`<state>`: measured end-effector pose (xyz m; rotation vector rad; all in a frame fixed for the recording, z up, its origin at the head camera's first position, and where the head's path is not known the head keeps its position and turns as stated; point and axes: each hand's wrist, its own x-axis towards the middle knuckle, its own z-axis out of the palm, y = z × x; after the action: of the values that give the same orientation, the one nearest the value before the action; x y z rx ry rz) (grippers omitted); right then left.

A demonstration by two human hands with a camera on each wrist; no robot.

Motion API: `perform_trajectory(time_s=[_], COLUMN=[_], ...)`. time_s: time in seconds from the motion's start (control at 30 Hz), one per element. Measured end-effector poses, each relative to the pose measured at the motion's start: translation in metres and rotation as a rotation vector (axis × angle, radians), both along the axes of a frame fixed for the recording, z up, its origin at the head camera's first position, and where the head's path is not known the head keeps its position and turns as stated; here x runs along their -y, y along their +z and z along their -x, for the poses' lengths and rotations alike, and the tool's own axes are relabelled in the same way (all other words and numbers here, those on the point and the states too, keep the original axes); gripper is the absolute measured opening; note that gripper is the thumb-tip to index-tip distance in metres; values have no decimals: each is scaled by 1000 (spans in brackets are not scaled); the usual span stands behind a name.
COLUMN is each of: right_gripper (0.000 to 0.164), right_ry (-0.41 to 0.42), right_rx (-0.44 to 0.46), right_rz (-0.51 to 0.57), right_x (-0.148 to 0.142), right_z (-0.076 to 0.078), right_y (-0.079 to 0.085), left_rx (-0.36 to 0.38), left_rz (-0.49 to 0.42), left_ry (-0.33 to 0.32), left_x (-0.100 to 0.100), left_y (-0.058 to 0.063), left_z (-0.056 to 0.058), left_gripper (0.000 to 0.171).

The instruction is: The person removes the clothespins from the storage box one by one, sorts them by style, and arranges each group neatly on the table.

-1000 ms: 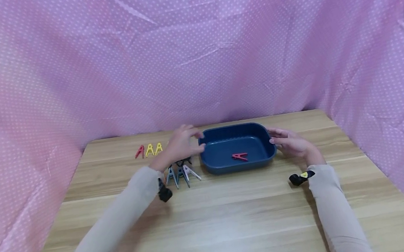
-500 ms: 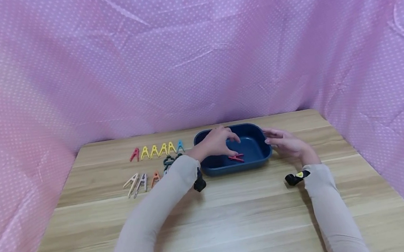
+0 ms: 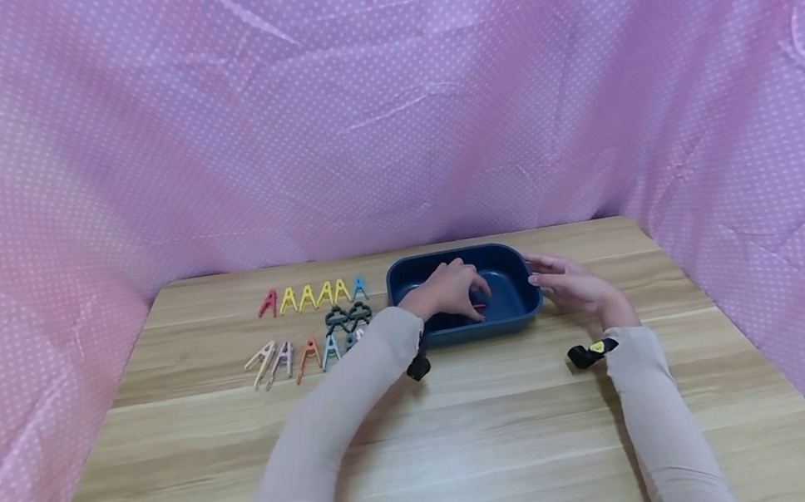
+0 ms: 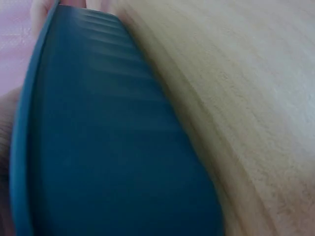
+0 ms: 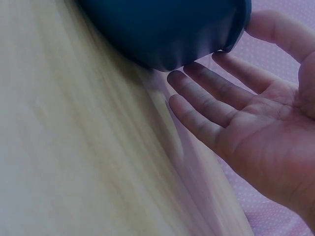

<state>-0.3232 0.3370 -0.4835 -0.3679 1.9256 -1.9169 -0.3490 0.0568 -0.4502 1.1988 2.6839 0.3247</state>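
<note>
A dark blue rectangular basin [image 3: 404, 267] stands at the back of the table. My left hand [image 3: 448, 289] reaches down inside it, fingers bent and thumb apart from them. Between thumb and fingers a bit of a red clothespin [image 3: 480, 306] shows; the rest is hidden, and no firm grip on it is visible. In the left wrist view the basin's outer wall [image 4: 113, 123] covers most of that hand. At the right end, my right hand [image 3: 576, 284] touches the basin, its thumb at the rim and its fingers [image 5: 206, 103] fairly straight against or just below the end wall.
Left of the basin lies a back row of a red clothespin [image 3: 268, 303], several yellow clothespins [image 3: 306, 297] and a blue clothespin [image 3: 358, 287]. Dark green clips [image 3: 348, 317] lie nearer. A front row includes an orange clothespin [image 3: 308, 357], partly covered by my left sleeve.
My left hand has moved right from beside the basin and down into it, over the red clothespin. My right hand stays at the basin's right end.
</note>
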Motion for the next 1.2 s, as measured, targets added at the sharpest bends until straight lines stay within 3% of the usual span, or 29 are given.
perform_trajectory(time_s=[0.13,0.37,0.63,0.9,1.03,1.2], right_gripper=[64,58,56,59,54,59], right_ry=[-8,-19,-43,-22,-34,-21], right_rx=[-5,55,64,69,89,77], right_rz=[-11,92,51,60,60,63], right_x=[0,2,2,2,2,2], right_z=[-1,-3,-3,-3,-3,-4], right_y=[1,-1,1,4,4,3], left_rx=[-18,-79,-97,-49,-40,-81], left_rz=[25,42,80,35,31,49], left_ry=[11,77,144,110,93,112], left_x=[-3,-4,0,2,1,-1], left_y=[-2,-5,-4,-4,-5,-6], left_z=[-1,1,3,5,4,1], left_gripper=[36,35,38,23,28,31])
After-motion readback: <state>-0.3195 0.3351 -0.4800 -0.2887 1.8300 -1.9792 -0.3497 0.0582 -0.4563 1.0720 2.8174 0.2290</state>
